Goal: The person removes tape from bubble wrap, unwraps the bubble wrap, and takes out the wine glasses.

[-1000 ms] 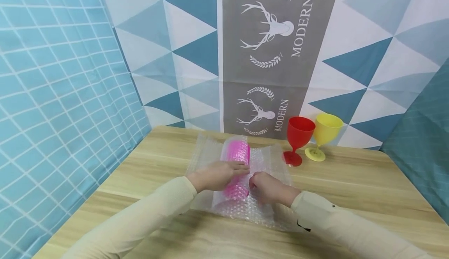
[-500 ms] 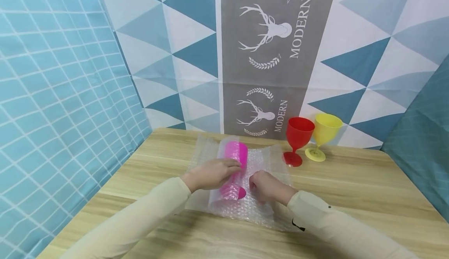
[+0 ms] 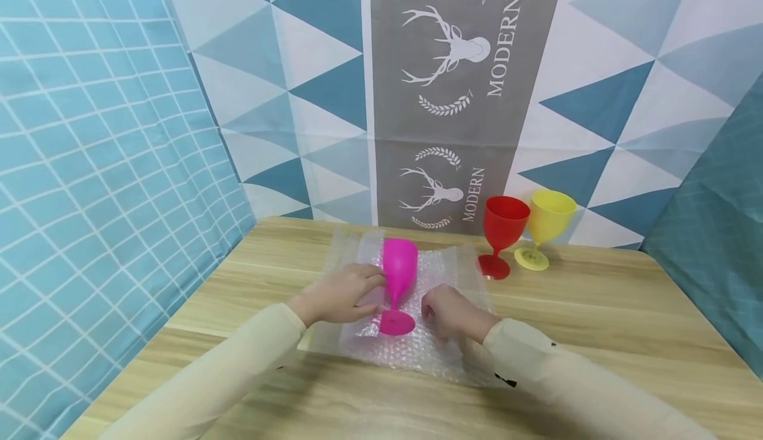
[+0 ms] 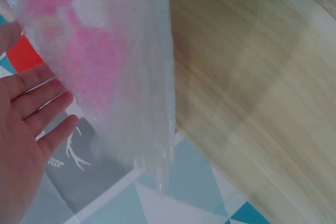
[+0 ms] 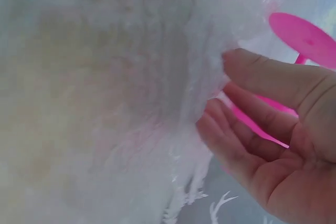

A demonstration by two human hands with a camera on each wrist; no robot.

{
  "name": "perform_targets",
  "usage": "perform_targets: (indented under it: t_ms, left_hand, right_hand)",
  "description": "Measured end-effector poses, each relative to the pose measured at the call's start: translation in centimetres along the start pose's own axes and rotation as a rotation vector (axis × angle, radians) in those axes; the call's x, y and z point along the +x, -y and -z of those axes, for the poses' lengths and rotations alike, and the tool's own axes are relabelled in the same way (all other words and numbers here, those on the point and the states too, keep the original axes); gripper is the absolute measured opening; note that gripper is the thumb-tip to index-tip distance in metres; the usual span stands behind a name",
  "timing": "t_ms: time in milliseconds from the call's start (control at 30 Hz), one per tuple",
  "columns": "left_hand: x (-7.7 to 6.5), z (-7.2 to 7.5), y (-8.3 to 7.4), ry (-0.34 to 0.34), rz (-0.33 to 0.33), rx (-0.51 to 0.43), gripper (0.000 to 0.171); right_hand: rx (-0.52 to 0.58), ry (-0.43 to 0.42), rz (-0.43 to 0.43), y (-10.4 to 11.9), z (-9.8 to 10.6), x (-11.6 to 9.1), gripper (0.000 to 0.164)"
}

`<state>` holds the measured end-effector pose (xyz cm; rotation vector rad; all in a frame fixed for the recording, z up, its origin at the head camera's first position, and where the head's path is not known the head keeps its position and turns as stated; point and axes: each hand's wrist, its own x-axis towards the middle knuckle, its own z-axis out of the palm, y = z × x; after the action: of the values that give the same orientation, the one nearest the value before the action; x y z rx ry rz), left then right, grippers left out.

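Observation:
A pink plastic goblet lies on its side on a sheet of bubble wrap, bowl toward the wall, foot toward me. My left hand is at the goblet's left, fingers and thumb spread against the folded-back flap. In the left wrist view its fingers look fairly straight beside the wrap's edge, and pink shows through the plastic. To the goblet's right, my right hand has curled fingers and pinches the wrap. The right wrist view shows its thumb and fingertips at the film, with the goblet's foot behind.
A red goblet and a yellow goblet stand upright at the back right of the wooden table. A patterned cloth hangs behind the table, and a blue checked cloth hangs on the left.
My left hand has moved left, drawing the bubble wrap flap off the pink goblet, so most of it now shows uncovered. My right hand has stayed nearly in place.

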<state>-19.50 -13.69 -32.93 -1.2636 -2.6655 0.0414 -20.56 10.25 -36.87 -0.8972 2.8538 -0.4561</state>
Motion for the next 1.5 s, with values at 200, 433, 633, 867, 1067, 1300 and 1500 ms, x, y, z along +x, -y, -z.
perform_targets:
  t_ms: [200,433,633,867,1067,1300,1500]
  left_hand:
    - [-0.9,0.6,0.7,0.015,0.025,0.001,0.050]
    - [-2.3,1.0,1.5,0.006,0.044,-0.019,0.054]
    - [-3.4,1.1,2.6,-0.030,0.095,-0.039,0.046]
    - [-4.3,1.0,3.4,-0.045,0.170,-0.062,0.047]
    - [-5.2,0.7,3.9,-0.090,0.260,-0.094,0.049]
    - [-6.8,0.4,4.8,-0.140,0.347,-0.127,0.049]
    - [-7.8,-0.6,5.4,-0.191,0.384,-0.182,0.041]
  right_hand:
    - [0.058,-0.029,0.011,-0.9,0.3,-0.2,0.038]
    - [0.125,-0.003,-0.012,-1.2,0.1,-0.2,0.038]
    - [0.146,0.003,-0.021,-1.1,0.0,-0.1,0.037]
    - [0.184,-0.001,-0.001,-1.5,-0.1,0.0,0.037]
    - [0.194,0.001,-0.019,-1.5,-0.1,-0.1,0.037]
    - [0.148,-0.002,-0.063,-1.0,0.1,-0.5,0.036]
    - [0.154,0.007,-0.074,-0.9,0.0,-1.0,0.035]
